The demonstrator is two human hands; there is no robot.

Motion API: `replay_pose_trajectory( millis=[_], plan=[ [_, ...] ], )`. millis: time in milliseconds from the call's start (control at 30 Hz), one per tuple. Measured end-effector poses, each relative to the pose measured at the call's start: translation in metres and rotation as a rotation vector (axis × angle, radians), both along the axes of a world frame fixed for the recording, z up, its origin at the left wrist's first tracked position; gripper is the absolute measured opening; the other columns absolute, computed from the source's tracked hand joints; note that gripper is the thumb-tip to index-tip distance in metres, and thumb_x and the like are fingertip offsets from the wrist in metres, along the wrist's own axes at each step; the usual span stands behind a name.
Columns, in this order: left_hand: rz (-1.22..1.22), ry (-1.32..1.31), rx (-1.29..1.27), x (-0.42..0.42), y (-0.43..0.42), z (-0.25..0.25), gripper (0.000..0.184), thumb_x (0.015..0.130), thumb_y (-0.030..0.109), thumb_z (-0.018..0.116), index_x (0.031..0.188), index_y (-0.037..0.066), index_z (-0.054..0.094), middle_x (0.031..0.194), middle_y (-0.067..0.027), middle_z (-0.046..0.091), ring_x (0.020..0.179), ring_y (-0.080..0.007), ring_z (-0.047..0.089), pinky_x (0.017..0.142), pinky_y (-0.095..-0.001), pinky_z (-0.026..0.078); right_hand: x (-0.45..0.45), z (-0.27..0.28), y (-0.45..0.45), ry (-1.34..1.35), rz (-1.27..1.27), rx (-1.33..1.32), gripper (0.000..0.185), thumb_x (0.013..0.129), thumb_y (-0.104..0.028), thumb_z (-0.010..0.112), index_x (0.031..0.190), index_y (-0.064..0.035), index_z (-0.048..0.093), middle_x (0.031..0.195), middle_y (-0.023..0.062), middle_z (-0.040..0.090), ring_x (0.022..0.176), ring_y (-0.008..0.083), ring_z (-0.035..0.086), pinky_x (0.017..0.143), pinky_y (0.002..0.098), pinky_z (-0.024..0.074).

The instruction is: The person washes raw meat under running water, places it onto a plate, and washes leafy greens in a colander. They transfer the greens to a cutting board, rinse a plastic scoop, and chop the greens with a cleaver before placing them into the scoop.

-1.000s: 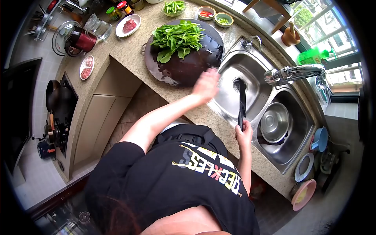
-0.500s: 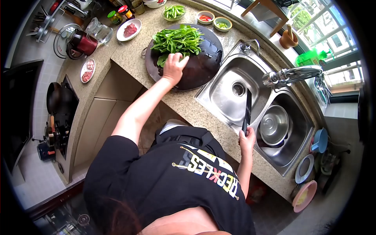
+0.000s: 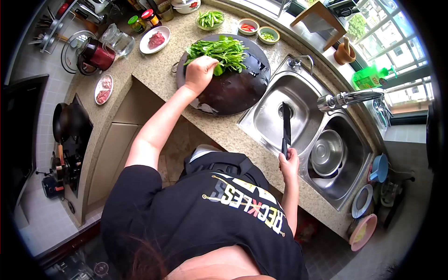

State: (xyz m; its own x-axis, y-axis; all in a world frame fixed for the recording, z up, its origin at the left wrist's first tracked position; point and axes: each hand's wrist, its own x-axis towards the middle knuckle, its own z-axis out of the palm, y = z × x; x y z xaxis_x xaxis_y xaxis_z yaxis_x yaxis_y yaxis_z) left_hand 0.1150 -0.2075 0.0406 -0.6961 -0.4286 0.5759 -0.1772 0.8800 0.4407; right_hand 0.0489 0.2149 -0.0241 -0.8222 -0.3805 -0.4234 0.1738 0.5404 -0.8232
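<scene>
A heap of leafy greens (image 3: 221, 52) lies on the far side of a dark round cutting board (image 3: 233, 95), whose surface is wet. My left hand (image 3: 200, 73) is at the near left side of the heap, fingers curled in, with green leaves at the fingertips. Exactly how many leaves it pinches is hidden. In my right hand (image 3: 289, 163) is the handle of a kitchen knife (image 3: 286, 123). Its dark blade points away from me over the left sink basin (image 3: 270, 107), seen nearly edge-on.
A metal pot (image 3: 326, 151) sits in the right basin beneath the faucet (image 3: 350, 98). Behind the board are bowls of green pieces (image 3: 210, 19), red peppers (image 3: 248, 27) and chopped greens (image 3: 268, 36). Plates of meat (image 3: 155, 40) stand left. A wok (image 3: 60, 122) is on the stove.
My left hand has shifted up and left along the greens, its fingers now curled tighter. The knife in my right hand has swung left, toward the board. The view has shifted slightly.
</scene>
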Motion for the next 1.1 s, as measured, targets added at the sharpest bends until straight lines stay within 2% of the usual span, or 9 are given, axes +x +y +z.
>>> replay_pose_trajectory(
  millis=[200, 533, 667, 800, 933, 1000, 1033, 1067, 1100],
  plan=[
    [0.148, -0.165, -0.353, -0.010, -0.029, 0.023, 0.011, 0.077, 0.013, 0.067, 0.088, 0.011, 0.068, 0.083, -0.0044, 0.061, 0.080, -0.0246, 0.060, 0.071, -0.0359, 0.048, 0.005, -0.004, -0.008, 0.012, -0.026, 0.039, 0.024, 0.081, -0.008, 0.060, 0.101, 0.0005, 0.050, 0.064, 0.0019, 0.052, 0.044, 0.0095, 0.048, 0.040, 0.0249, 0.0381],
    [0.054, 0.035, -0.205, -0.047, -0.032, -0.036, 0.008, 0.071, 0.014, 0.073, 0.075, 0.013, 0.067, 0.084, -0.0034, 0.050, 0.086, -0.0245, 0.050, 0.076, -0.0364, 0.040, 0.006, 0.013, -0.017, 0.008, -0.092, 0.017, 0.024, 0.077, -0.011, 0.063, 0.096, 0.0003, 0.052, 0.065, 0.0027, 0.056, 0.048, 0.0093, 0.051, 0.044, 0.0252, 0.0414],
    [0.091, 0.091, -0.241, -0.046, -0.026, -0.023, 0.015, 0.074, 0.018, 0.071, 0.088, 0.015, 0.068, 0.090, -0.0025, 0.052, 0.091, -0.0233, 0.049, 0.081, -0.0370, 0.037, 0.007, 0.014, -0.013, -0.044, -0.127, -0.012, 0.021, 0.080, -0.008, 0.061, 0.096, -0.0003, 0.050, 0.063, 0.0012, 0.053, 0.046, 0.0090, 0.049, 0.042, 0.0243, 0.0392],
    [0.102, 0.117, -0.208, -0.046, -0.044, -0.013, 0.024, 0.081, 0.017, 0.066, 0.104, 0.009, 0.066, 0.099, -0.0082, 0.056, 0.095, -0.0269, 0.053, 0.085, -0.0391, 0.041, -0.002, 0.033, -0.010, -0.362, -0.231, -0.504, 0.019, 0.085, -0.006, 0.056, 0.102, -0.0020, 0.049, 0.062, 0.0012, 0.050, 0.043, 0.0102, 0.047, 0.039, 0.0226, 0.0378],
    [0.054, -0.098, -0.235, -0.071, -0.079, -0.014, 0.076, 0.087, 0.052, 0.056, 0.139, -0.001, 0.036, 0.133, -0.0196, 0.048, 0.127, -0.0365, 0.039, 0.107, -0.0443, 0.030, -0.018, 0.018, -0.005, -0.479, -0.217, -0.599, 0.027, 0.084, -0.013, 0.053, 0.108, -0.0006, 0.051, 0.066, 0.0041, 0.052, 0.052, 0.0141, 0.052, 0.044, 0.0264, 0.0421],
    [0.057, -0.423, -0.117, -0.088, -0.088, -0.010, 0.113, 0.073, 0.077, 0.051, 0.148, 0.002, 0.011, 0.152, -0.0195, 0.020, 0.143, -0.0341, 0.011, 0.114, -0.0522, 0.010, -0.027, -0.024, 0.002, 0.461, 0.070, 0.235, 0.025, 0.083, -0.012, 0.051, 0.106, -0.0033, 0.053, 0.069, 0.0032, 0.053, 0.055, 0.0139, 0.052, 0.046, 0.0266, 0.0408],
    [0.049, -0.611, -0.127, -0.098, -0.096, -0.010, 0.119, 0.068, 0.083, 0.047, 0.148, 0.002, 0.010, 0.154, -0.0175, 0.013, 0.143, -0.0321, 0.005, 0.114, -0.0521, 0.006, -0.031, -0.031, 0.002, 0.567, 0.115, 0.297, 0.016, 0.084, -0.012, 0.049, 0.098, -0.0051, 0.054, 0.062, 0.0015, 0.048, 0.049, 0.0120, 0.047, 0.043, 0.0254, 0.0376],
    [0.041, -0.798, -0.136, -0.107, -0.104, -0.010, 0.126, 0.064, 0.089, 0.042, 0.148, 0.003, 0.009, 0.155, -0.0156, 0.007, 0.144, -0.0302, 0.000, 0.115, -0.0521, 0.003, -0.031, -0.037, 0.005, 0.573, 0.117, 0.295, 0.016, 0.084, -0.012, 0.049, 0.098, -0.0051, 0.054, 0.062, 0.0015, 0.048, 0.049, 0.0120, 0.047, 0.043, 0.0254, 0.0376],
    [0.006, -0.816, -0.096, -0.111, -0.108, -0.014, 0.130, 0.059, 0.091, 0.044, 0.148, 0.003, 0.009, 0.155, -0.0154, 0.008, 0.144, -0.0302, 0.000, 0.114, -0.0540, 0.004, -0.024, -0.025, -0.002, 0.125, -0.102, 0.047, 0.012, 0.085, -0.012, 0.049, 0.095, -0.0058, 0.053, 0.059, 0.0005, 0.046, 0.046, 0.0108, 0.044, 0.041, 0.0248, 0.0356]
  ],
)
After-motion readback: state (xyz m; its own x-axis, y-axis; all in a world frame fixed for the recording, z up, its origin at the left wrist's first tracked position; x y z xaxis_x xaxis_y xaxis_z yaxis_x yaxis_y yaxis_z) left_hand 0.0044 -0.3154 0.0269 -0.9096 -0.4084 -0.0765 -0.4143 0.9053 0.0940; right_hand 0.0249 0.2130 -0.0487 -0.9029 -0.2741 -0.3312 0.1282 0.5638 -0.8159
